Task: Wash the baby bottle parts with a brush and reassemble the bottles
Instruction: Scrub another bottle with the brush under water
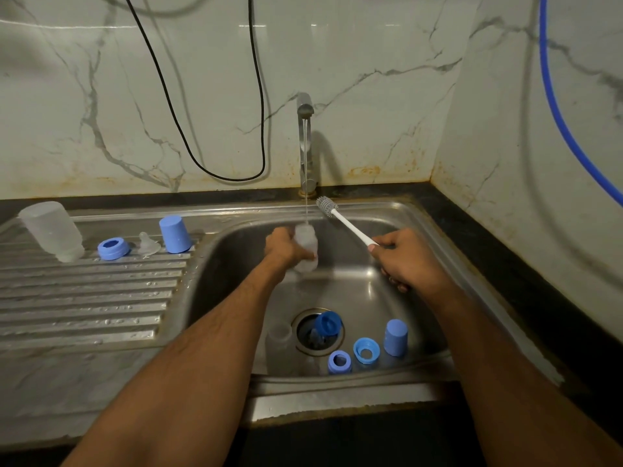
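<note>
From the head camera, a steel sink (418,230) sits in a dark counter (526,264) against marble-veined wall tiles (371,62) stained rusty along the bottom edge. A black cable (259,96) loops down the wall and a blue hose (556,106) runs down the right corner. The tap (305,143) runs a thin stream.

The left hand (283,247) grips a clear bottle (307,247) under that stream, over the basin. The right hand (404,261) is curled round the white handle of the brush (340,220) — its grey head points up toward the tap, clear of the bottle.

On the ribbed drainboard (84,305) stand an upturned bottle (54,230), a blue ring (113,248), a clear teat (148,244) and a blue cap (174,234). In the basin, near the drain (317,332), lie a dark blue part (327,323), two more rings (354,357), a second cap (396,337) and a clear bottle lying low (279,335) — its outline is faint.
</note>
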### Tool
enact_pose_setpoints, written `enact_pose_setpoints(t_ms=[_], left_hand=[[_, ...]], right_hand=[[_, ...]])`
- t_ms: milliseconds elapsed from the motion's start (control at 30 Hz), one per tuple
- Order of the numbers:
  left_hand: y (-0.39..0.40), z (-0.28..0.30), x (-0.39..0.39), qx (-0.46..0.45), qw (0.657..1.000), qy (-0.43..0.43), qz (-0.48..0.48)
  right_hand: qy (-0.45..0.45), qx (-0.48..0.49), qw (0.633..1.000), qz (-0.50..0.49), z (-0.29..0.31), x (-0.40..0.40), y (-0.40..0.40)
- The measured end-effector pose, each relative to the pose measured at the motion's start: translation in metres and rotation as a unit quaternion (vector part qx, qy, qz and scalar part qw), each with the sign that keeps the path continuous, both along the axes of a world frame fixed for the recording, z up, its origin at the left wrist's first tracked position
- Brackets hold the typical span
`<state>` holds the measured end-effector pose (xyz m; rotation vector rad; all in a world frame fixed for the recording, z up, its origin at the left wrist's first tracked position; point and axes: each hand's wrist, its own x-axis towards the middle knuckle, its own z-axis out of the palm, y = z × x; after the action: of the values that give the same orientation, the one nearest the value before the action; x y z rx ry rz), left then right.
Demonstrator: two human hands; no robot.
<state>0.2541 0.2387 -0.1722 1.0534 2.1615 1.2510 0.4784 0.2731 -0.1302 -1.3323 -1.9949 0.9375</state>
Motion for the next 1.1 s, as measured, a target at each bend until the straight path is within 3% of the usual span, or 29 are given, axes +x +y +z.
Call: enact_pose_setpoints(t_ms=[67, 167, 300, 433, 533, 667, 767, 900, 1000, 1100], left_hand=[[-0.0009, -0.0043, -0.0011, -0.014, 1.000, 0.021, -0.011], [0.0025, -0.0003, -0.0032, 0.056, 0.998, 0.021, 0.011], [0.0005, -0.0038, -0.0023, -0.032, 0.998, 0.049, -0.027], [0.0027, 0.0023, -0.0035, 0.056, 0.998, 0.035, 0.016], [0.0025, -0.0016, -0.0028, -0.008, 0.999, 0.047, -0.012], [0.0051, 0.0036, -0.0014, 0.076, 0.995, 0.058, 0.022], [0.0040, 0.0001, 0.0013, -0.013, 0.995, 0.097, -0.024], [0.0038, 0.0021, 0.0018, 0.055, 0.994, 0.097, 0.020], [0.0026, 0.0010, 0.0010, 0.004, 0.995, 0.102, -0.003], [0.0019, 0.0045, 0.0032, 0.070, 0.992, 0.102, 0.017]], right_hand=[[-0.007, 0.001, 1.000, 0.002, 0.0000, -0.0007, 0.0004], [-0.009, 0.005, 1.000, -0.003, 0.0003, -0.0007, 0.0011], [-0.013, 0.006, 1.000, 0.000, -0.0007, -0.0005, 0.0004], [-0.014, 0.010, 1.000, -0.001, -0.0016, -0.0003, 0.0008], [-0.020, 0.008, 1.000, -0.002, -0.0013, -0.0009, 0.0003], [-0.024, 0.011, 1.000, -0.002, -0.0010, -0.0003, 0.0006], [-0.027, 0.017, 0.999, -0.001, -0.0020, -0.0002, 0.0009], [-0.027, 0.014, 1.000, -0.004, 0.0000, -0.0006, -0.0001], [-0.024, 0.013, 1.000, -0.003, 0.0008, -0.0009, -0.0011], [-0.028, 0.012, 1.000, -0.002, 0.0012, -0.0015, -0.0013]])
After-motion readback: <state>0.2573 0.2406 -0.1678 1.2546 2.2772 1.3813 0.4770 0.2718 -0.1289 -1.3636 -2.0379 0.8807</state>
